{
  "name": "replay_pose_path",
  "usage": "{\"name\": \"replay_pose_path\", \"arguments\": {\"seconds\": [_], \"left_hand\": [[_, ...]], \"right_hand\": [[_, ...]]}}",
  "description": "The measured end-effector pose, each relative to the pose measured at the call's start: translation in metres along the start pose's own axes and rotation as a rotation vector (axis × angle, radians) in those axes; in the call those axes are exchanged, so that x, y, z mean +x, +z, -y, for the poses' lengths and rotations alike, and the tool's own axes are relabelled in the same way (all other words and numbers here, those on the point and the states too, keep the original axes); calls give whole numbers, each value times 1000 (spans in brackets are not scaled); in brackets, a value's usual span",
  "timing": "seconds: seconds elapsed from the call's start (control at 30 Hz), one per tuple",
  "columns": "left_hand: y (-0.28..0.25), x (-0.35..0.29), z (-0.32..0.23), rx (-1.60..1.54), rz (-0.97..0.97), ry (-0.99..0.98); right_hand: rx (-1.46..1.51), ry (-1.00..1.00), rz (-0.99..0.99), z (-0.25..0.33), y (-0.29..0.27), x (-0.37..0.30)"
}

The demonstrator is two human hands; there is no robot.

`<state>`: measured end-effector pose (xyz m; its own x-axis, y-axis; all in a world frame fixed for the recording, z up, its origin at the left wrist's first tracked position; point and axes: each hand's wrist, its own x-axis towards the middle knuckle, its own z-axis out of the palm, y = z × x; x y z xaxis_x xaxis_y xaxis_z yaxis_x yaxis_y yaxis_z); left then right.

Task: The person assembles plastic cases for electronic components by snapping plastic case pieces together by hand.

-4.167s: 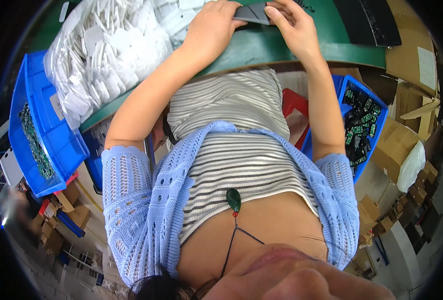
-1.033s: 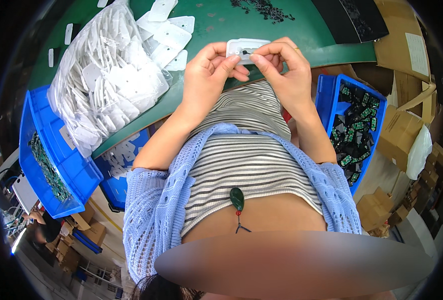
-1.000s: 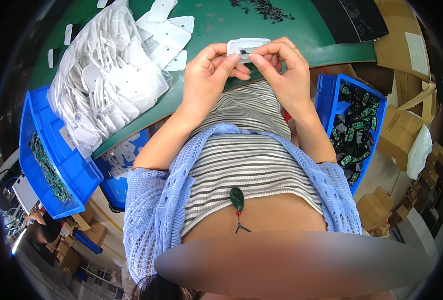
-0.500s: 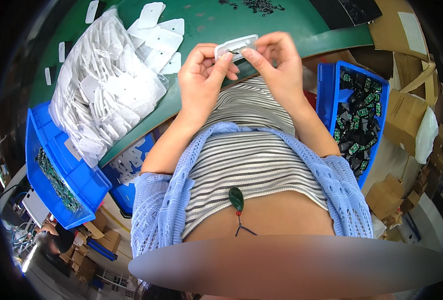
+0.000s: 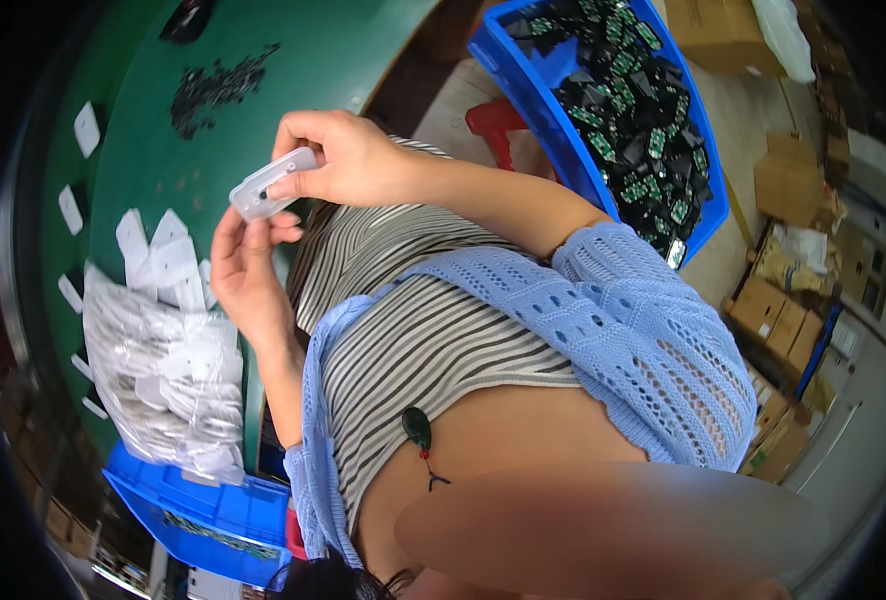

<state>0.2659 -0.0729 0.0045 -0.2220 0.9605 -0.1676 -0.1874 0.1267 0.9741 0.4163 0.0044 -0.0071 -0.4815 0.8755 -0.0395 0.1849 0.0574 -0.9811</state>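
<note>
My right hand pinches a small clear plastic case with a dark piece inside, holding it above the edge of the green table. Just below it, my left hand has its fingertips on the case's lower end. Both hands are in front of my striped shirt. A heap of small black parts lies on the table beyond the hands.
A clear bag full of white plastic cases lies at the left, with loose cases beside it. A blue bin of black and green parts stands at upper right, another blue bin at lower left. Cardboard boxes crowd the right.
The view has swung round, so the table now sits at upper left. Both hands have kept the case. The left hand now sits below it instead of beside it.
</note>
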Motion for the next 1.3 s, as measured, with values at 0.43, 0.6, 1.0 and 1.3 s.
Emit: {"name": "replay_pose_path", "arguments": {"seconds": [0.43, 0.6, 1.0, 1.3], "left_hand": [[-55, 95, 18, 544, -202, 163], [-64, 67, 17, 1200, -300, 457], [-40, 47, 20, 1403, -205, 529], [-39, 36, 16, 1275, 1, 655]], "right_hand": [[-669, 608, -993, -328, -292, -72], [-691, 974, -637, -281, -231, -21], [559, 329, -902, -224, -244, -85], [297, -310, -338, -46, -62, 7]]}}
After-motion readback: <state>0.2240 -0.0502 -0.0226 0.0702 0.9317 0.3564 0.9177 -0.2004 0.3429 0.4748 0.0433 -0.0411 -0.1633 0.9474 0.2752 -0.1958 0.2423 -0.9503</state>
